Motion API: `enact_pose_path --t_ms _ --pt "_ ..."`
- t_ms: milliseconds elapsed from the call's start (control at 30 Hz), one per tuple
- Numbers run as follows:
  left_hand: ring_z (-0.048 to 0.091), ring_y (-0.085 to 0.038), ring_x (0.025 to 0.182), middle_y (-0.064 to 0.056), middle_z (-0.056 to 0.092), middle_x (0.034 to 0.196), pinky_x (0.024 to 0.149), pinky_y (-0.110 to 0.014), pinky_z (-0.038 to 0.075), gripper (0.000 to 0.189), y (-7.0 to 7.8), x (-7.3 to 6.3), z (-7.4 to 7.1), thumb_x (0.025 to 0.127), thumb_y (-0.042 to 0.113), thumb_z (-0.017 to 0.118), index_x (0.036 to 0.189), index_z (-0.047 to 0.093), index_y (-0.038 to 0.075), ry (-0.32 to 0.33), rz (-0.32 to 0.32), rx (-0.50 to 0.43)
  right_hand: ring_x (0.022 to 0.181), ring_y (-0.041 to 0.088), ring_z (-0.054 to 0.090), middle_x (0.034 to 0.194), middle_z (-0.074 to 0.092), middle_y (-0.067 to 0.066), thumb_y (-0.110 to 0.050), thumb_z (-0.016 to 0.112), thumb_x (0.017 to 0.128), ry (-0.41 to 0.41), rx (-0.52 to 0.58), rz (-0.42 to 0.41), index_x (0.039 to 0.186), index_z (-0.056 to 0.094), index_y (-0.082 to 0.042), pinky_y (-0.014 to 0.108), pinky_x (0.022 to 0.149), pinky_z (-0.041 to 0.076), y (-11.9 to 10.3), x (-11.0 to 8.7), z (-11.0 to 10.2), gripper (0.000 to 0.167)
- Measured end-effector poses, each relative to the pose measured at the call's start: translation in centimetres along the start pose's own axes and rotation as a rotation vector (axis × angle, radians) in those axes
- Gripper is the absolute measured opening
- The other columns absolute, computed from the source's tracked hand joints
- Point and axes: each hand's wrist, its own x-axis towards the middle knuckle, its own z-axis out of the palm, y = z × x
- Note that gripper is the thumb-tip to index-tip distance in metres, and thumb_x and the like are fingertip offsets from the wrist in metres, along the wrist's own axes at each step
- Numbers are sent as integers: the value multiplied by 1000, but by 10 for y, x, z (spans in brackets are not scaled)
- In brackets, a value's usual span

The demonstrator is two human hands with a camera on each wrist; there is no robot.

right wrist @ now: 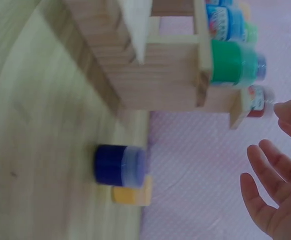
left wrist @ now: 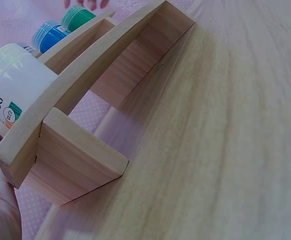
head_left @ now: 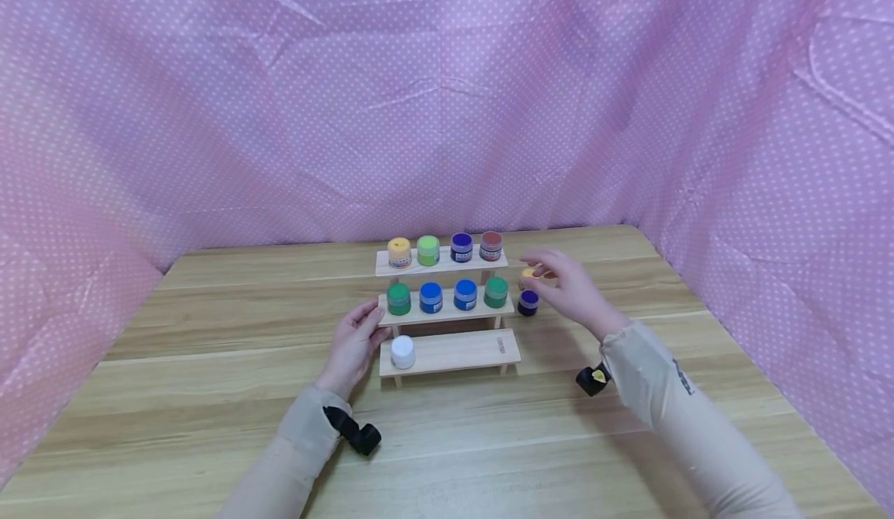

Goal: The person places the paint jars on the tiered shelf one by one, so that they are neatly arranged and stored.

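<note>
A three-tier wooden display rack [head_left: 454,354] bears several lidded paint jars. On its top tier are a yellow jar [head_left: 400,253], a light green jar [head_left: 428,250], a purple jar [head_left: 461,247] and a red-brown jar [head_left: 491,246]. Green and blue jars [head_left: 431,298] line the middle tier; a white jar [head_left: 403,352] stands at the left of the lowest. My left hand [head_left: 351,351] grips the middle tier's left end between thumb and fingers. Holding nothing, my right hand [head_left: 567,290] hovers right of the rack, fingers spread and slightly bent, over a second yellow jar [right wrist: 131,195].
Another purple jar [head_left: 528,303] stands on the wood-grain table [head_left: 209,364] near the second yellow one, right of the rack. Pink dotted cloth [head_left: 433,100] hangs behind the table and along its sides.
</note>
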Motion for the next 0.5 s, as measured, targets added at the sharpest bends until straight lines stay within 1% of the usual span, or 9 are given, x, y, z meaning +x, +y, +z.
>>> enact_pose_path --t_ms 100,233,367,500 --pt "57 -1 79 7 56 101 71 -14 53 36 -1 1 -1 98 4 46 132 41 -8 -4 -2 0 96 30 60 113 62 17 -13 66 89 5 6 51 121 59 -2 48 88 52 7 -2 3 35" --pt "57 -2 83 4 54 108 74 -14 53 38 -1 1 -1 99 5 46 134 40 -7 -8 -14 10 98 31 58 114 61 19 -15 65 90 3 14 89 121 59 -2 48 88 52 15 -5 9 35" --pt "56 -2 84 0 51 114 75 -15 53 39 0 1 -1 99 5 46 136 39 -7 -8 -18 21 101 34 58 119 59 22 -11 64 90 -3 35 102 123 58 -1 49 88 51 22 -9 12 35" --pt "56 -1 84 1 51 113 75 -14 53 39 1 1 0 99 6 45 135 39 -7 -10 -16 32 103 36 58 120 57 23 -7 63 89 -7 43 125 124 56 1 50 89 50 28 -11 16 37"
